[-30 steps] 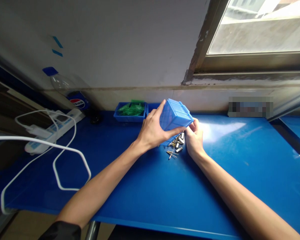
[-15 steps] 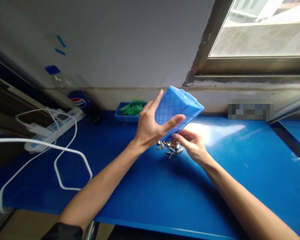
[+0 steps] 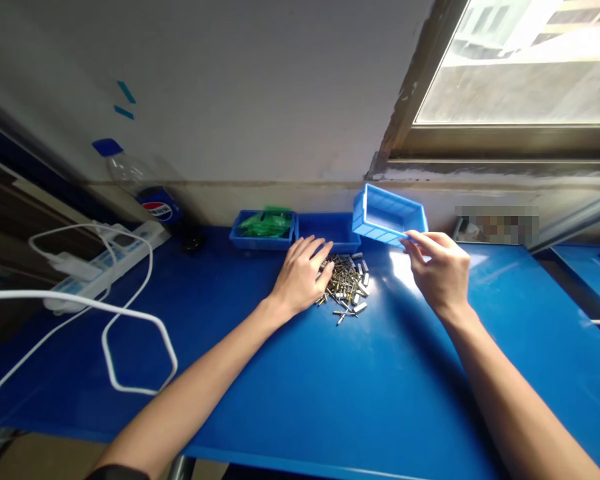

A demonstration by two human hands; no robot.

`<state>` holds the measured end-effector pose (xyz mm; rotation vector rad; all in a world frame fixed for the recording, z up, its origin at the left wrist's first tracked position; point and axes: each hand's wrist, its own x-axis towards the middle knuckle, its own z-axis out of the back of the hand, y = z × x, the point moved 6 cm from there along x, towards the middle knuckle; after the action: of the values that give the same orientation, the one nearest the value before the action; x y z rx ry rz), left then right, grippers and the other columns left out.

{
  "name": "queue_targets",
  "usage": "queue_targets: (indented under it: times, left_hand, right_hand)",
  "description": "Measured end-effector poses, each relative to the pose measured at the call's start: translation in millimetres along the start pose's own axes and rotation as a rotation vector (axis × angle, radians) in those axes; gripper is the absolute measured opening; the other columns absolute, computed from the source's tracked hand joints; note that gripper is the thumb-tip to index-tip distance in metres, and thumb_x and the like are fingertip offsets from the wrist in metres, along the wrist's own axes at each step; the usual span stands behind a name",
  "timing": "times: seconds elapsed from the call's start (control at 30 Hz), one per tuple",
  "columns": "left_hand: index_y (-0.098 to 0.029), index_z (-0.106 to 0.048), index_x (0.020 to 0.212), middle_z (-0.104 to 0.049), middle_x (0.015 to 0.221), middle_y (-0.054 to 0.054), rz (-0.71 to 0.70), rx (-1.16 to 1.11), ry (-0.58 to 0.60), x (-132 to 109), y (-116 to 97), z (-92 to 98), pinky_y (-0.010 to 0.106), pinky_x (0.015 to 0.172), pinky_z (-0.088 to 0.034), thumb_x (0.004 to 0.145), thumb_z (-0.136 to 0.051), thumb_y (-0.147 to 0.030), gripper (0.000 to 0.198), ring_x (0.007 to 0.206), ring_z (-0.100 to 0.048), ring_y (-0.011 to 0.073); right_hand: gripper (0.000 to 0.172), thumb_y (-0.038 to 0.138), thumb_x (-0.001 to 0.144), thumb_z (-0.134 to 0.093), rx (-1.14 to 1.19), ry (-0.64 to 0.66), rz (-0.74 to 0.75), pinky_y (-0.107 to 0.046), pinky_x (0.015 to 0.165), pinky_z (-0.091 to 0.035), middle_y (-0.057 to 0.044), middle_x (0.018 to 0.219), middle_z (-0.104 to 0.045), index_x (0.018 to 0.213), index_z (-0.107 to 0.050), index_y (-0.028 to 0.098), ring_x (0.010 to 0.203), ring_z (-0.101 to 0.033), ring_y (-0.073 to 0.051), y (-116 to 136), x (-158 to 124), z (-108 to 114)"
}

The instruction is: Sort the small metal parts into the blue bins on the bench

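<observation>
My right hand (image 3: 437,270) pinches the near edge of a light blue plastic bin (image 3: 387,230), which is held tilted above the table with its inside showing bare. My left hand (image 3: 303,270) is spread, fingers apart, at the left side of a pile of small metal parts (image 3: 345,283). Brass-coloured pins and silvery cylinders make up the pile, a few lying loose at its near side. Whether the left fingertips touch the parts is hard to tell. Behind the pile stands a darker blue bin (image 3: 325,227), with nothing visible in it.
Left of that bin, another blue bin (image 3: 237,233) holds green plastic packaging (image 3: 267,223). A Pepsi bottle (image 3: 155,200) stands by the wall. White cables (image 3: 167,340) and a power strip (image 3: 107,267) lie on the left of the blue table (image 3: 300,400). A window is at upper right.
The light blue bin went from upturned in both hands to the right hand alone, moving right. My left hand let go and came down beside the pile, more of which now shows.
</observation>
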<state>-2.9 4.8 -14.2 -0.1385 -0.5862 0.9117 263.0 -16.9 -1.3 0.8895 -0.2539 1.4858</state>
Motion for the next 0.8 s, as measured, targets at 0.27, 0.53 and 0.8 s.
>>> queue_targets:
  times: [0.27,0.53,0.8]
  left_hand:
    - [-0.016,-0.064,0.143,-0.064,0.148,0.012,-0.005,0.040,0.003,0,4,-0.1,0.054,0.130,-0.036,0.102,-0.055,-0.031,0.044,0.145,-0.054,0.0306]
    - [-0.011,-0.061,0.146,-0.061,0.151,0.015,-0.012,0.052,0.022,1,5,-2.9,0.053,0.131,-0.034,0.101,-0.057,-0.033,0.050,0.148,-0.050,0.0327]
    - [-0.011,-0.059,0.146,-0.056,0.155,0.019,-0.040,0.039,0.031,2,3,1.6,0.061,0.130,-0.033,0.101,-0.059,-0.035,0.051,0.155,-0.039,0.0361]
  right_hand:
    - [0.031,0.037,0.090,-0.063,-0.058,0.046,-0.158,-0.040,0.084,-0.056,-0.012,0.104,-0.077,0.109,-0.080,0.019,0.080,-0.072,-0.025,-20,-2,-7]
    - [0.038,0.042,0.086,-0.064,-0.064,0.150,-0.149,-0.042,0.087,-0.056,-0.013,0.111,-0.073,0.113,-0.078,0.019,0.086,-0.070,-0.026,-30,-8,-19]
    - [0.045,0.035,0.087,-0.063,-0.108,0.146,-0.036,-0.044,0.082,-0.057,-0.014,0.120,-0.075,0.129,-0.072,0.020,0.080,-0.070,-0.026,-5,-6,-13]
